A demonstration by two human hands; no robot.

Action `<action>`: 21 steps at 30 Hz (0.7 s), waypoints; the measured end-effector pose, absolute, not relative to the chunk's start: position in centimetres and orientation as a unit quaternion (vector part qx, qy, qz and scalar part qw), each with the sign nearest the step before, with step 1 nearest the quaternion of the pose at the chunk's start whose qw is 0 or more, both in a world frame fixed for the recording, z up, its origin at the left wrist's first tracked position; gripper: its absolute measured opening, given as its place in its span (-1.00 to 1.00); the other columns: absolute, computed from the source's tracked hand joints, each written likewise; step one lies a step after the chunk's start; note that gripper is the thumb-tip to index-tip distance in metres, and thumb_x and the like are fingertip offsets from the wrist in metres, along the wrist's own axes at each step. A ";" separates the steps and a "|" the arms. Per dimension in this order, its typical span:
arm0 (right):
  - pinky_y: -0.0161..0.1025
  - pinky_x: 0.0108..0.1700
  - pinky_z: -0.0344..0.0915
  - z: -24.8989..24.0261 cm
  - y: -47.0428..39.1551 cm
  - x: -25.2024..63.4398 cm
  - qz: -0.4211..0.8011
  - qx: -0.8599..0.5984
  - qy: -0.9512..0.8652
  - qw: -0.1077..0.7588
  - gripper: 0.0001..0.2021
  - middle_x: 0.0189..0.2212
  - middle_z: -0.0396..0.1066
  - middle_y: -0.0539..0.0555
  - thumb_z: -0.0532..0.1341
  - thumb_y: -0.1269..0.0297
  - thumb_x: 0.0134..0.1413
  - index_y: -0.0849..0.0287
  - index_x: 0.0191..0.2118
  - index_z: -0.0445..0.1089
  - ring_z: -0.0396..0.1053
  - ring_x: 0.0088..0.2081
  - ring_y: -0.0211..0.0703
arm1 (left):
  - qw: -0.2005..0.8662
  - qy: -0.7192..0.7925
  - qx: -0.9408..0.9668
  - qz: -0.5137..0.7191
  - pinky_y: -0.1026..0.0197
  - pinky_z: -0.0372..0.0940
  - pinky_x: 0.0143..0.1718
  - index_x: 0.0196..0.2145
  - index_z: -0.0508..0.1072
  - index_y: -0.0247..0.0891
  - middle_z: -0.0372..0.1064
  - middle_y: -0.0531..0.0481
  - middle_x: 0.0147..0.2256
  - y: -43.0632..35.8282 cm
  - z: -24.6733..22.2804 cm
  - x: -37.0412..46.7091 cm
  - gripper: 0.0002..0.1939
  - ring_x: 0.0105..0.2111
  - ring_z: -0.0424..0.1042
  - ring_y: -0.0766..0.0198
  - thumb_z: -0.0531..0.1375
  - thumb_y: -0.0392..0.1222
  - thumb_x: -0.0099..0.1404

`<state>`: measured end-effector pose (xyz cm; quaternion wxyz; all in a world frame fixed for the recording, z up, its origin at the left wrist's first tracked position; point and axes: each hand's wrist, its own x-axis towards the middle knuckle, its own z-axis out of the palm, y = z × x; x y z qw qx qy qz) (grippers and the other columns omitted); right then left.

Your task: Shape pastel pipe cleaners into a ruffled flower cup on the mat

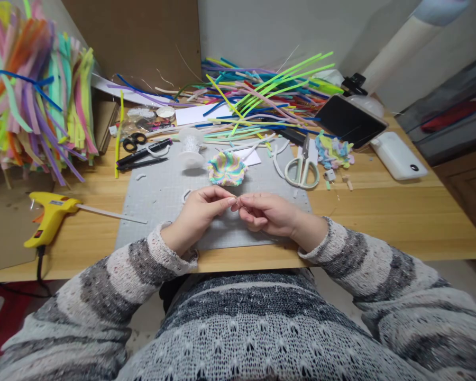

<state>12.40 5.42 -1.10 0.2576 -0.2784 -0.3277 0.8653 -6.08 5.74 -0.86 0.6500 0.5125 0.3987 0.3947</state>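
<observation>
My left hand and my right hand meet fingertip to fingertip above the grey cutting mat. Both pinch something tiny and thin at the point where they touch; it is too small to name. Just beyond my fingers lies a ruffled pastel piece striped in pink, yellow, green and blue, which neither hand touches. Behind it, to the left, stands a spool of clear thread. White-handled scissors rest on the mat's right side.
A yellow glue gun lies at the left, below bundled pipe cleaners. Loose pipe cleaners pile up at the back. Black scissors and pens lie left of the spool. A phone and white power bank sit right.
</observation>
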 end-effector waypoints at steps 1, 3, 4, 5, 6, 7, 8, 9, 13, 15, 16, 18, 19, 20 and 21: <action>-0.52 -0.69 -0.17 -1.1 5.4 12.4 0.868 -0.275 -0.325 0.256 -0.80 -0.65 0.23 -0.11 0.08 0.25 0.21 0.29 -0.33 0.33 -0.12 -0.74 -0.52 | 0.649 0.400 0.514 0.393 0.31 0.15 -0.43 -0.45 0.50 -0.28 0.44 0.06 -0.48 5.7 -0.8 -6.1 -0.87 -0.51 0.28 0.42 0.32 -0.16 0.11; -0.53 -0.69 -0.16 -1.1 5.4 12.4 0.871 -0.267 -0.321 0.257 -0.80 -0.66 0.22 -0.11 0.09 0.26 0.20 0.30 -0.32 0.34 -0.12 -0.74 -0.52 | 0.646 0.410 0.511 0.391 0.31 0.14 -0.44 -0.45 0.50 -0.28 0.43 0.06 -0.49 5.7 -0.8 -6.1 -0.86 -0.52 0.26 0.42 0.33 -0.16 0.10; -0.53 -0.69 -0.15 -1.1 5.4 12.4 0.872 -0.264 -0.320 0.258 -0.81 -0.67 0.22 -0.12 0.10 0.27 0.19 0.30 -0.32 0.34 -0.12 -0.74 -0.53 | 0.645 0.415 0.509 0.391 0.31 0.14 -0.44 -0.45 0.50 -0.28 0.42 0.07 -0.50 5.7 -0.7 -6.1 -0.85 -0.52 0.26 0.42 0.33 -0.15 0.09; -0.53 -0.68 -0.14 -1.1 5.4 12.4 0.873 -0.261 -0.321 0.260 -0.81 -0.67 0.22 -0.12 0.11 0.27 0.18 0.31 -0.32 0.35 -0.12 -0.74 -0.53 | 0.644 0.419 0.507 0.390 0.31 0.14 -0.44 -0.45 0.50 -0.28 0.42 0.07 -0.50 5.7 -0.7 -6.1 -0.85 -0.52 0.26 0.42 0.33 -0.15 0.09; -0.53 -0.68 -0.14 -1.1 5.4 12.4 0.872 -0.260 -0.321 0.260 -0.81 -0.67 0.22 -0.12 0.12 0.27 0.18 0.31 -0.32 0.35 -0.11 -0.74 -0.53 | 0.645 0.420 0.507 0.390 0.30 0.15 -0.44 -0.46 0.50 -0.28 0.42 0.07 -0.50 5.7 -0.7 -6.0 -0.85 -0.52 0.26 0.42 0.33 -0.15 0.09; -0.53 -0.68 -0.14 -1.1 5.4 12.4 0.872 -0.260 -0.322 0.260 -0.81 -0.67 0.21 -0.13 0.12 0.27 0.17 0.32 -0.31 0.35 -0.11 -0.74 -0.53 | 0.645 0.418 0.507 0.389 0.30 0.16 -0.42 -0.46 0.50 -0.27 0.42 0.08 -0.50 5.7 -0.7 -6.0 -0.86 -0.52 0.27 0.42 0.33 -0.15 0.09; -0.53 -0.68 -0.14 -1.1 5.4 12.4 0.872 -0.261 -0.323 0.260 -0.82 -0.67 0.21 -0.13 0.13 0.27 0.17 0.31 -0.32 0.35 -0.12 -0.74 -0.53 | 0.646 0.416 0.509 0.388 0.30 0.17 -0.41 -0.46 0.50 -0.27 0.43 0.08 -0.50 5.7 -0.7 -6.0 -0.86 -0.51 0.28 0.42 0.33 -0.15 0.09; -0.54 -0.68 -0.14 -1.1 5.3 12.4 0.871 -0.262 -0.324 0.259 -0.82 -0.67 0.21 -0.13 0.13 0.28 0.17 0.31 -0.32 0.34 -0.12 -0.74 -0.53 | 0.646 0.414 0.511 0.387 0.30 0.18 -0.40 -0.46 0.50 -0.27 0.43 0.08 -0.50 5.7 -0.7 -6.0 -0.86 -0.51 0.29 0.42 0.32 -0.16 0.10; -0.53 -0.69 -0.17 -1.1 5.3 12.3 0.871 -0.270 -0.321 0.256 -0.86 -0.67 0.19 -0.15 0.17 0.30 0.13 0.29 -0.34 0.33 -0.15 -0.73 -0.52 | 0.642 0.415 0.512 0.391 0.30 0.20 -0.39 -0.47 0.51 -0.27 0.43 0.07 -0.50 5.8 -0.6 -6.0 -0.87 -0.50 0.31 0.41 0.33 -0.16 0.08; -0.53 -0.69 -0.17 -1.1 5.2 12.2 0.869 -0.275 -0.320 0.257 -0.87 -0.67 0.18 -0.16 0.18 0.30 0.12 0.28 -0.35 0.32 -0.16 -0.73 -0.52 | 0.640 0.415 0.514 0.393 0.30 0.21 -0.38 -0.48 0.51 -0.27 0.43 0.08 -0.51 5.8 -0.6 -6.0 -0.87 -0.50 0.31 0.41 0.34 -0.17 0.08; -0.53 -0.68 -0.18 -1.1 5.2 12.2 0.868 -0.277 -0.320 0.260 -0.88 -0.67 0.17 -0.17 0.18 0.31 0.11 0.27 -0.36 0.32 -0.16 -0.73 -0.52 | 0.638 0.414 0.516 0.394 0.30 0.22 -0.37 -0.48 0.51 -0.26 0.43 0.08 -0.51 5.7 -0.6 -6.0 -0.88 -0.50 0.32 0.41 0.34 -0.17 0.07; -0.52 -0.68 -0.17 -1.1 5.1 12.2 0.866 -0.278 -0.317 0.270 -0.89 -0.68 0.16 -0.18 0.18 0.31 0.11 0.26 -0.36 0.32 -0.15 -0.73 -0.52 | 0.636 0.409 0.518 0.399 0.30 0.24 -0.35 -0.45 0.52 -0.26 0.44 0.07 -0.49 5.7 -0.6 -6.0 -0.89 -0.48 0.33 0.41 0.34 -0.19 0.07; -0.52 -0.67 -0.17 -1.0 5.0 12.2 0.866 -0.276 -0.315 0.274 -0.89 -0.68 0.16 -0.18 0.18 0.31 0.11 0.26 -0.36 0.32 -0.16 -0.73 -0.51 | 0.637 0.406 0.517 0.403 0.29 0.25 -0.34 -0.43 0.53 -0.25 0.45 0.07 -0.47 5.7 -0.6 -5.9 -0.89 -0.47 0.35 0.41 0.34 -0.20 0.06; -0.52 -0.67 -0.16 -1.0 5.0 12.2 0.866 -0.274 -0.314 0.277 -0.89 -0.68 0.15 -0.18 0.18 0.31 0.11 0.26 -0.36 0.32 -0.16 -0.72 -0.51 | 0.637 0.402 0.515 0.409 0.29 0.27 -0.32 -0.39 0.54 -0.24 0.46 0.06 -0.45 5.7 -0.6 -5.9 -0.88 -0.46 0.36 0.40 0.35 -0.21 0.06; -0.52 -0.67 -0.16 -0.9 4.9 12.1 0.866 -0.271 -0.315 0.278 -0.88 -0.68 0.15 -0.18 0.18 0.30 0.11 0.26 -0.35 0.32 -0.16 -0.72 -0.51 | 0.637 0.398 0.514 0.415 0.28 0.28 -0.31 -0.37 0.54 -0.24 0.47 0.06 -0.43 5.7 -0.7 -5.9 -0.86 -0.45 0.37 0.40 0.35 -0.22 0.05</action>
